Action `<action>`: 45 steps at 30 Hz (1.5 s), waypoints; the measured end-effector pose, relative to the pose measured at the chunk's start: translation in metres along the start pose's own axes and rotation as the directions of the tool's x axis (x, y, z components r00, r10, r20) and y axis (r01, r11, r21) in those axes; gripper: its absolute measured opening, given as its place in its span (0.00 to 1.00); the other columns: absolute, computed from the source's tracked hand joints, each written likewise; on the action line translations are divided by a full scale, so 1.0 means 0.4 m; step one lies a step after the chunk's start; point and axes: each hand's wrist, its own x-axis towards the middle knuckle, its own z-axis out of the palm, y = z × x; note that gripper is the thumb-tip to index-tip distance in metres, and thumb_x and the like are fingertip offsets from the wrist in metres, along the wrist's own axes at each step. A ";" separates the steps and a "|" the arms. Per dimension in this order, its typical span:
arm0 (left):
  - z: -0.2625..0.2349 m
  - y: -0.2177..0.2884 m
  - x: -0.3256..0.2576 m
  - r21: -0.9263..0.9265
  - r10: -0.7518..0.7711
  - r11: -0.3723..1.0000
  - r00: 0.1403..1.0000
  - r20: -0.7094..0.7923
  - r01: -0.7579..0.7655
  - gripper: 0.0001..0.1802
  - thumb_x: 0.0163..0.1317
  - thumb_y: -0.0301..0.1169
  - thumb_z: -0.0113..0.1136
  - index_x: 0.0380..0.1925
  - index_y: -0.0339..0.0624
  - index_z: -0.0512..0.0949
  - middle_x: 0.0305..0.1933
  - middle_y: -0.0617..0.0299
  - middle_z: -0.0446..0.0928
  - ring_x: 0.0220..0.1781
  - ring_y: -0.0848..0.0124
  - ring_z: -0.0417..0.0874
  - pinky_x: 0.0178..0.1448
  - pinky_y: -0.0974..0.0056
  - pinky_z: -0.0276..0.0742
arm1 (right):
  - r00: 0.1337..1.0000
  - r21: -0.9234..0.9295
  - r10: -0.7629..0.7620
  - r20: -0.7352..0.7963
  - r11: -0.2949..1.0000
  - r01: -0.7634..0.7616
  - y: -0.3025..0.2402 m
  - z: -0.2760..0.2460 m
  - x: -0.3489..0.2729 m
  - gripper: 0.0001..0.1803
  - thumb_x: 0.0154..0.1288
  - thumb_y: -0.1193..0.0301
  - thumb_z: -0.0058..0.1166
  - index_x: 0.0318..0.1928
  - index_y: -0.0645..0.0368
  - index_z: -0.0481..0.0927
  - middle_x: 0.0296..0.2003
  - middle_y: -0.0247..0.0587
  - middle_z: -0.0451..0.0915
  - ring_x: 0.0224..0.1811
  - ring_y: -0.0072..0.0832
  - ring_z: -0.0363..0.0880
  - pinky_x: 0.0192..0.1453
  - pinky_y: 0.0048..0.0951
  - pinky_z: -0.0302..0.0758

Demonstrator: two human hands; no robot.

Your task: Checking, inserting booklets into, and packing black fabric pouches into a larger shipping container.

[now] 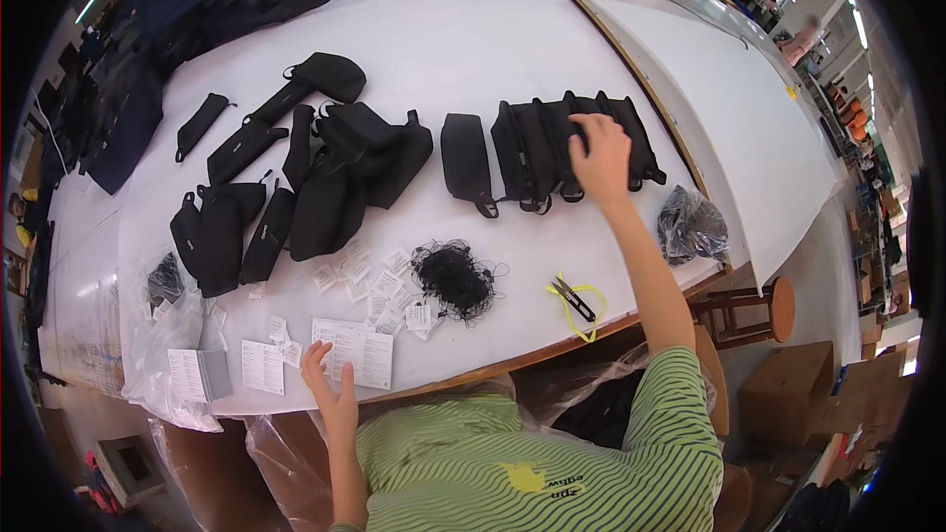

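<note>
My right hand (601, 160) reaches over a row of black zip pouches (530, 158) at the right of the table, its thumb and fingers apart. Whether it touches a pouch is hard to tell. At the front edge, my left hand (333, 392) is open, fingers spread, beside a white printed card (367, 353). Another printed card (263, 367) and a stack of cards (199, 375) lie to its left. A tangle of thin black strings (455, 281) and several small white tags (387, 284) rest in the middle.
More black pouches (340, 172) are heaped at the left. Thread snips (574, 299) with a yellow cord lie at the front right, near a bundle in clear plastic (692, 225). A clear plastic bag (177, 320) sits front left. Dark bags (197, 10) pile up at the far left.
</note>
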 end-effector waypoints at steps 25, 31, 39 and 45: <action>-0.218 -0.135 -0.156 -0.417 -0.135 0.624 0.617 0.775 0.661 0.15 0.65 0.29 0.54 0.50 0.34 0.72 0.28 0.62 0.77 0.30 0.79 0.74 0.40 0.73 0.71 | 0.948 -0.193 -0.258 0.188 0.936 0.293 -0.198 0.168 -0.092 0.15 0.49 0.70 0.57 0.41 0.52 0.79 0.51 0.44 0.71 0.58 0.45 0.63 0.65 0.46 0.56; -0.234 -0.101 -0.155 -0.321 -0.153 0.665 0.544 0.825 0.674 0.15 0.66 0.29 0.52 0.51 0.35 0.71 0.27 0.65 0.74 0.31 0.78 0.74 0.40 0.72 0.71 | 0.939 -0.174 -0.274 0.208 0.934 0.311 -0.196 0.174 -0.102 0.19 0.48 0.71 0.57 0.45 0.51 0.79 0.52 0.45 0.70 0.59 0.45 0.63 0.66 0.46 0.55; -0.295 -0.086 -0.129 -0.343 -0.048 0.714 0.532 0.846 0.610 0.14 0.67 0.30 0.52 0.49 0.34 0.72 0.31 0.63 0.76 0.34 0.76 0.75 0.42 0.70 0.71 | 0.961 -0.162 -0.205 0.183 0.958 0.236 -0.200 0.174 -0.112 0.25 0.48 0.71 0.56 0.52 0.48 0.76 0.56 0.47 0.68 0.61 0.44 0.62 0.65 0.44 0.55; -0.061 0.163 0.173 -0.438 0.180 0.820 0.559 0.810 0.370 0.12 0.65 0.31 0.55 0.45 0.36 0.74 0.38 0.61 0.78 0.44 0.74 0.78 0.52 0.68 0.71 | 0.974 -0.124 -0.169 0.154 0.974 0.189 -0.172 0.160 -0.127 0.30 0.47 0.72 0.56 0.56 0.46 0.74 0.58 0.47 0.67 0.60 0.46 0.61 0.65 0.45 0.55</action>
